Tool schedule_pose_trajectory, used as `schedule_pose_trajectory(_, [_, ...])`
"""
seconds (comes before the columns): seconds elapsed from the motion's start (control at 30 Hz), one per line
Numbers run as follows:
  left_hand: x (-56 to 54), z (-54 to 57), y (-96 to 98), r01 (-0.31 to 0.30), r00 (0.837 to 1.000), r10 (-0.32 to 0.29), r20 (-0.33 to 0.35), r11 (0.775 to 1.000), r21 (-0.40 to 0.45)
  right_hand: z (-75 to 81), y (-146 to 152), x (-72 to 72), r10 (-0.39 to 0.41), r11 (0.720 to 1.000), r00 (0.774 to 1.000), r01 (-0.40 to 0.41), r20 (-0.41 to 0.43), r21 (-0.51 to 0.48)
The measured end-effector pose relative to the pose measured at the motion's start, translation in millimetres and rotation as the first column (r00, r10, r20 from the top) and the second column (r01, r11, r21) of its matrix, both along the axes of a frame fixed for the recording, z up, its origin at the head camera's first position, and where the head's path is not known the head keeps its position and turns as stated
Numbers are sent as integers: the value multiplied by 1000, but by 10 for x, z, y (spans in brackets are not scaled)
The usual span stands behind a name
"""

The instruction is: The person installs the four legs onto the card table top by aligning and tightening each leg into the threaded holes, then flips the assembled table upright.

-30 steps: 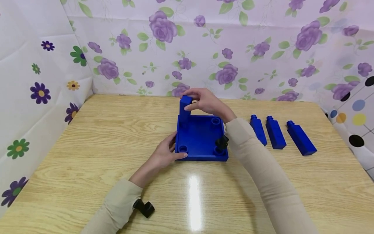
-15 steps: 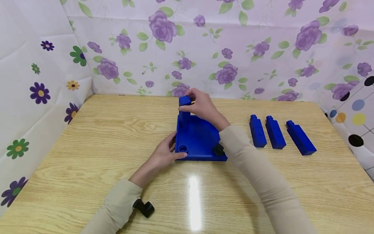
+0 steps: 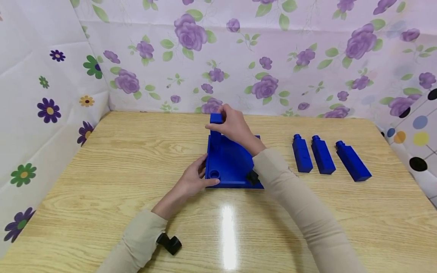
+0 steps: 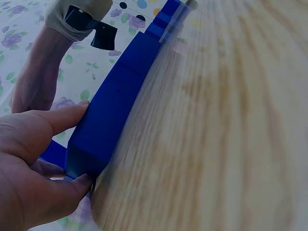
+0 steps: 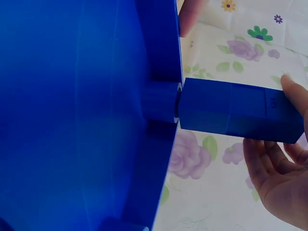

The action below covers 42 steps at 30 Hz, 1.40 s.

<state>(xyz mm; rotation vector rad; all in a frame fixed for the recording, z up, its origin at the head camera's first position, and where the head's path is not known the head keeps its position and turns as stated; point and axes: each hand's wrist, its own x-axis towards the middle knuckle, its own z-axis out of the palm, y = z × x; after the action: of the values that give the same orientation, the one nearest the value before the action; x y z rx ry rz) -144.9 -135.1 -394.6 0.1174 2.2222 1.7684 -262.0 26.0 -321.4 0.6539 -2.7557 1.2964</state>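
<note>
A shallow blue square tray (image 3: 235, 157) with round sockets in its corners lies on the table. My left hand (image 3: 187, 185) holds its near left corner, thumb over the front rim and fingers along the left side. In the left wrist view, that thumb and fingers grip the tray's outer wall (image 4: 110, 101). At the far left corner my right hand (image 3: 236, 124) pinches the top of an upright blue square leg (image 3: 216, 118). The right wrist view has the leg (image 5: 226, 108) lined up with the corner socket (image 5: 161, 101), its body right at the socket's rim.
Three more blue legs with ringed necks lie to the right: a left one (image 3: 302, 155), a middle one (image 3: 323, 156) and a right one (image 3: 353, 162). A flowered cloth (image 3: 153, 57) hangs behind the wooden table (image 3: 136, 151).
My right hand has turned around the leg, its wrist swinging left and nearer. The leg has rotated so a flat face points forward. My left hand stays on the tray corner.
</note>
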Motion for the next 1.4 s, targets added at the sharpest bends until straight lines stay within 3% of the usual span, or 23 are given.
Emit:
schedule_pose_trajectory(0.17, [-2,-3,4,-4,1000,4,0,1000,-9,21,56,-16,42,999,999,-42,33,2])
schedule_pose_trajectory(0.3, [-8,-9,2,-2,1000,2,-4,1000,-4,54,166,-50,131,988,985,-120,113,-100])
schedule_pose_trajectory(0.43, [-11,-20,-1,3,1000,-3,-2,1000,4,96,261,-103,282,944,940,-237,190,-230])
schedule_pose_trajectory(0.57, [-12,-26,-5,1,1000,-1,-4,1000,9,139,282,-162,366,919,902,-312,227,-240])
schedule_pose_trajectory(0.77, [-10,-26,-4,-6,1000,6,-5,1000,17,150,266,-230,376,922,880,-325,289,-209])
schedule_pose_trajectory(0.97, [-12,-42,-8,-2,1000,2,-10,1000,27,147,241,-237,386,916,869,-322,309,-240])
schedule_pose_trajectory(1.4, [-19,-46,-1,-2,1000,3,-11,999,35,120,216,-242,350,933,891,-305,289,-191])
